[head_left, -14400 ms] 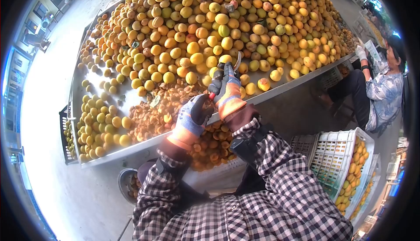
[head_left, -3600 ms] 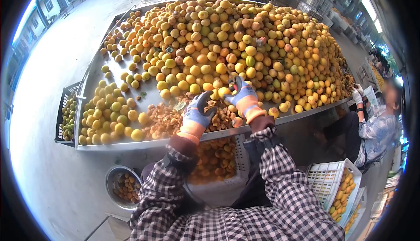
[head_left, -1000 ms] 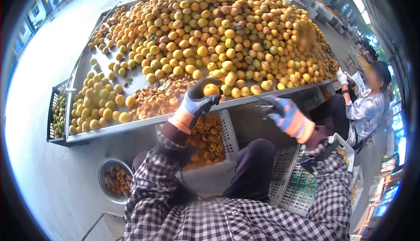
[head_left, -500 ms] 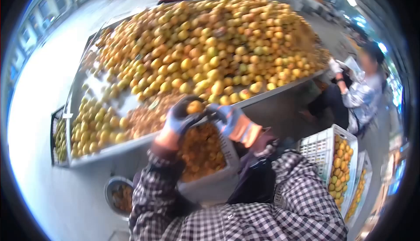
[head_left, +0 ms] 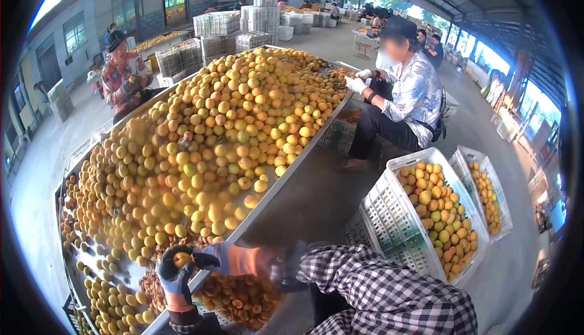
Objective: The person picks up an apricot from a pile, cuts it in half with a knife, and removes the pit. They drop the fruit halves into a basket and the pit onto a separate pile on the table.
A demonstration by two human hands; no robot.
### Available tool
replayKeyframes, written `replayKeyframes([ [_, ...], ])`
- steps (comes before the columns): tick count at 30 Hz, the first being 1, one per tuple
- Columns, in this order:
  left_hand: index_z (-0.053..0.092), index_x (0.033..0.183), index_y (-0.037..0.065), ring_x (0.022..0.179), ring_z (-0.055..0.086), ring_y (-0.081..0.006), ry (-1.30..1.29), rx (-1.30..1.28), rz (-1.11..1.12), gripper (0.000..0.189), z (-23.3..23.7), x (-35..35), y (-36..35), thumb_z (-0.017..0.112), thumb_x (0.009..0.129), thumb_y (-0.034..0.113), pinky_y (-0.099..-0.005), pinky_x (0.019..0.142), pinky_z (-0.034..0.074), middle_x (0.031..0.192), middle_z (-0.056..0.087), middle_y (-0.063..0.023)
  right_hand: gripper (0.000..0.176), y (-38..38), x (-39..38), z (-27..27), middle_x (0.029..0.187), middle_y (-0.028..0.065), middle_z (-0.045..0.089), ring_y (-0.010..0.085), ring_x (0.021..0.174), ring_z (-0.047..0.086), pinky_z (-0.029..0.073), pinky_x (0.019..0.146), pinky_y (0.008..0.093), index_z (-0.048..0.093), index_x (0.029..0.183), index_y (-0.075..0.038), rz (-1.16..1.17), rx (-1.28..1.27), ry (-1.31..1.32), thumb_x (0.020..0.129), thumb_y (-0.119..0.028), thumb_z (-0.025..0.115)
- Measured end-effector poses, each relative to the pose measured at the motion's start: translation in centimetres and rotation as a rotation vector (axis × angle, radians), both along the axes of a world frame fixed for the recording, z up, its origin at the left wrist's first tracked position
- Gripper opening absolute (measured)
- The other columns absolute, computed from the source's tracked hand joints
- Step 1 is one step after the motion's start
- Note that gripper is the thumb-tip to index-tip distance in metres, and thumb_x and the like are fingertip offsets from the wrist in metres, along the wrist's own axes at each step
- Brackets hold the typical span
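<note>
My left hand (head_left: 174, 279), in a dark-palmed blue and orange glove, holds an apricot (head_left: 182, 259) at the near edge of the table. Its fingers curl around the fruit. My right hand (head_left: 214, 258), gloved likewise, meets it from the right, its fingertips closed at the apricot. What they grip, if anything, is hidden. Beneath my forearms stands a crate of split apricots (head_left: 238, 298). A large heap of whole yellow-orange apricots (head_left: 210, 128) covers much of the metal-rimmed table (head_left: 289, 180) beyond my hands.
Two white crates (head_left: 392, 228) (head_left: 462, 155) of apricots stand on the floor at my right. A co-worker (head_left: 407, 85) with white gloves sits at the table's right side; another person (head_left: 125, 79) sits across at the left. Stacked crates (head_left: 260, 20) rise behind the heap.
My view has swung up and to the right, bringing the hall and the right-hand crates further into sight. Both hands stay together at the apricot, now lower left in view.
</note>
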State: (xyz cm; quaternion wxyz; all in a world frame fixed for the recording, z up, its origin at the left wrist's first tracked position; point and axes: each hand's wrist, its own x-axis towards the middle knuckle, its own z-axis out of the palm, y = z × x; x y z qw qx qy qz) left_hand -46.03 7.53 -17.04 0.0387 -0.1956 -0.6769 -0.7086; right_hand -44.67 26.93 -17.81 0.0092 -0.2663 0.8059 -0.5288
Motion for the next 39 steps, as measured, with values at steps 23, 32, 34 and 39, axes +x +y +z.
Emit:
replayKeyframes([
  [23, 0.053, 0.121, -0.002, 0.080, 0.061, -0.0181, -0.200, 0.390, 0.167, 0.054, 0.6, -0.3, 2.0, 0.066, 0.089, 0.039, -0.0290, 0.073, 0.051, 0.095, 0.064, -0.0104, 0.053, -4.6, -1.8, -2.1, 0.118, 0.0213, 0.062, 0.0366, 0.105, 0.061, 0.047, 0.090, 0.0422, 0.039, 0.141, -0.007, -0.019, -0.088, -0.018, 0.095, -0.030, 0.050],
  [32, 0.051, 0.127, -0.004, 0.080, 0.062, -0.0171, -0.198, 0.238, 0.148, 0.061, -1.3, -2.6, -1.1, 0.072, 0.085, 0.035, -0.0273, 0.069, 0.052, 0.097, 0.063, -0.0101, 0.054, -3.9, -3.2, 0.1, 0.129, 0.0139, 0.058, 0.0240, 0.116, 0.058, 0.044, 0.098, 0.0340, 0.032, 0.147, -0.011, 0.001, 0.104, -0.180, 0.098, -0.027, 0.047],
  [34, 0.049, 0.130, -0.004, 0.088, 0.063, -0.0179, -0.093, 0.206, 0.163, 0.069, -0.7, -3.0, -1.4, 0.079, 0.077, 0.029, -0.0278, 0.076, 0.052, 0.101, 0.065, -0.0104, 0.056, -3.2, -2.7, 3.4, 0.118, 0.0158, 0.064, 0.0282, 0.103, 0.064, 0.047, 0.089, 0.0377, 0.032, 0.147, -0.013, -0.001, 0.180, -0.359, 0.096, -0.025, 0.053],
  [39, 0.056, 0.117, -0.003, 0.071, 0.061, -0.0174, -0.227, 0.484, 0.192, 0.047, -0.7, -2.5, 2.2, 0.064, 0.091, 0.036, -0.0264, 0.060, 0.049, 0.088, 0.063, -0.0084, 0.048, -5.2, -3.6, -2.4, 0.129, 0.0108, 0.058, 0.0194, 0.116, 0.056, 0.042, 0.097, 0.0312, 0.039, 0.143, -0.008, -0.038, -0.164, -0.078, 0.099, -0.027, 0.046],
])
